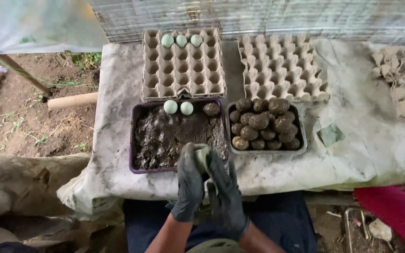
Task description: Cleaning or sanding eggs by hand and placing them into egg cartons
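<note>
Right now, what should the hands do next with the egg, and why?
Probably keep rubbing mud around the egg, then set it in the grey tray. The left hand and right hand cup it, pale shell still shows, and the grey tray's eggs are fully mud-coated.
</note>
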